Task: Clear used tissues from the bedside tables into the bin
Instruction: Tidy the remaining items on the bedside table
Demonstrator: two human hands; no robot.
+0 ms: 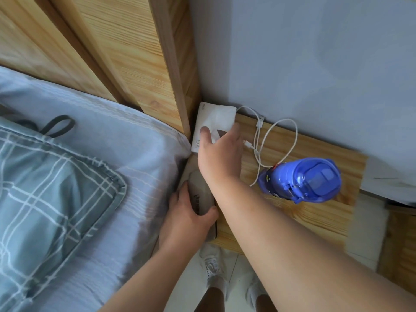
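R hand [219, 152] pinching tissue [221, 119]; L hand [189, 212] gripping grey case [200, 192].

Soft even daylight, faint shadows, slight motion blur, wide-angle bending at edges

Our two arms are bare from the lower edge of the frame up to the wrists, with no sleeves, watch, bracelet or rings showing. Our left hand [188, 218] sits at lower centre and our right hand [219, 154] at centre; both are ungloved, with short, plain nails on the fingers [204, 131]. At the bottom centre we wear white lace-up sneakers [213, 269], and our lower legs above them are bare.
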